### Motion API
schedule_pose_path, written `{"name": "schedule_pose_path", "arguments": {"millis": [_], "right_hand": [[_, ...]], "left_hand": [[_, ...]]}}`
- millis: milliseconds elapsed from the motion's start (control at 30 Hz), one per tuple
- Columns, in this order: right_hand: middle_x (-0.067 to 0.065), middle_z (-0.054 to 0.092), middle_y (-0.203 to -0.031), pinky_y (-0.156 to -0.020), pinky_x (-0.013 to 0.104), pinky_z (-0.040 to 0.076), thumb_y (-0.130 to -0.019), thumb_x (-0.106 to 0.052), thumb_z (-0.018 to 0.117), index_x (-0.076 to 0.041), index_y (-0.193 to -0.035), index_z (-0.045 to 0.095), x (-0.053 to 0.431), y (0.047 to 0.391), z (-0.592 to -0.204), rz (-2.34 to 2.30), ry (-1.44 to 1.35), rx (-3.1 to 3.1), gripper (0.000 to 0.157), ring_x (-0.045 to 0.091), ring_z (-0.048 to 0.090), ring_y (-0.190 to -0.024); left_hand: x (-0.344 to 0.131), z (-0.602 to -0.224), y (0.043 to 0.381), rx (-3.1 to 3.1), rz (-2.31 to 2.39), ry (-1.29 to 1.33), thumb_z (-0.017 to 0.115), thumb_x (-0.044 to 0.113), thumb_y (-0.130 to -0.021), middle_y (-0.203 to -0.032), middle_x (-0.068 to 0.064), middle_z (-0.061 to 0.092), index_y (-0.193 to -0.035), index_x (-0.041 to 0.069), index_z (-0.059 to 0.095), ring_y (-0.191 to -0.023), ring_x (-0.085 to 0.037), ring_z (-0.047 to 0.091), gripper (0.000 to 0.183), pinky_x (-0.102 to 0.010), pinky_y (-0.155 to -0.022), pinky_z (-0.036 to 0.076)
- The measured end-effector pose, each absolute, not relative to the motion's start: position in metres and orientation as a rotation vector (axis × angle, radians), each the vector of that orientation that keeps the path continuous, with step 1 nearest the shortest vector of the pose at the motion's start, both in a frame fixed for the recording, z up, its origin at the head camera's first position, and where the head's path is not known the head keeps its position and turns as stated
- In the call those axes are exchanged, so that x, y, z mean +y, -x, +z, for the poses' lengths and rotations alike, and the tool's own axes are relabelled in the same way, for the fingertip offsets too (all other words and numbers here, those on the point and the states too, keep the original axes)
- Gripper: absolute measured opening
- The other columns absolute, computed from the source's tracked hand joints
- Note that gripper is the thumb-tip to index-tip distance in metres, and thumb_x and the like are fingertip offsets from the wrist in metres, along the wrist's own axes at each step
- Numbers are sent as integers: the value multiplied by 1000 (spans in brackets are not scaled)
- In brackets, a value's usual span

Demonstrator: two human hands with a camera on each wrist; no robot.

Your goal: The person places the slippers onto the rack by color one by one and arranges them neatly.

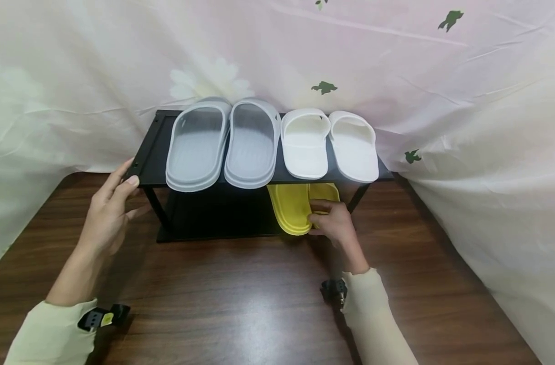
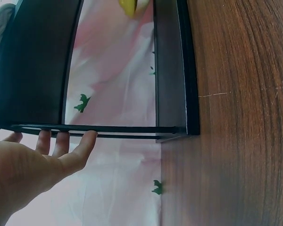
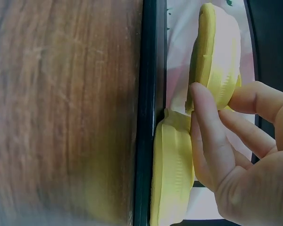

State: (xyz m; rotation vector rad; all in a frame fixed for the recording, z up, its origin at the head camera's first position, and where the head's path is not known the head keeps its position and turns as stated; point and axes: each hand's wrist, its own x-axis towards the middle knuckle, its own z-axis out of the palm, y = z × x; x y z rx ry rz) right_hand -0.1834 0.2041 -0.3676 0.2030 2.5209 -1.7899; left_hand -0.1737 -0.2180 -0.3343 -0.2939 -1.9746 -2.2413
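Note:
My right hand pinches the left yellow clog near its heel, between thumb and fingers. In the right wrist view that gripped clog is raised above the black lower shelf, its sole facing the table. The other yellow clog sits on the lower shelf beside my fingers, partly behind my hand in the head view. At the rack's left end, my left hand touches the corner of the upper shelf. Its fingertips rest along the side bar in the left wrist view, with fingers fairly straight.
Two grey clogs and two white clogs stand in a row on the upper shelf. The black rack stands on a brown wood-grain table. A pale cloth with leaf prints hangs behind and at the sides.

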Motion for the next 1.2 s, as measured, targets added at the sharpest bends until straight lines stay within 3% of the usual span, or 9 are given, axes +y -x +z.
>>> {"name": "schedule_pose_path", "arguments": {"millis": [433,733,933,1200], "right_hand": [[26,62,-129,-69,39,61,-91,6,63,8,-129,64,193,181,-367,-1708,-250,2585,38,29,71,-88],[28,64,-125,-63,36,61,-89,7,63,11,-127,64,183,178,-373,-1666,-201,2691,38,32,72,-83],[23,69,-117,-62,31,60,-90,4,63,7,-120,69,180,179,-374,-1492,-167,2799,32,26,73,-75],[22,68,-118,-64,32,60,-91,4,64,5,-122,69,179,180,-374,-1477,-167,2789,31,27,73,-81]], "left_hand": [[-218,-334,174,-1963,-2247,288,51,24,-108,-162,-11,19,-159,21,37,-121,-17,39,53,-21,-81,56],[-217,-335,174,-1915,-2288,291,51,20,-108,-153,-6,31,-157,20,40,-120,-18,43,50,-23,-80,56],[-218,-335,173,-1929,-2277,308,50,21,-108,-150,-5,33,-158,20,39,-119,-18,43,51,-23,-81,56],[-218,-336,174,-1934,-2262,315,50,21,-108,-151,-7,33,-157,19,40,-119,-18,43,51,-23,-81,56]]}}
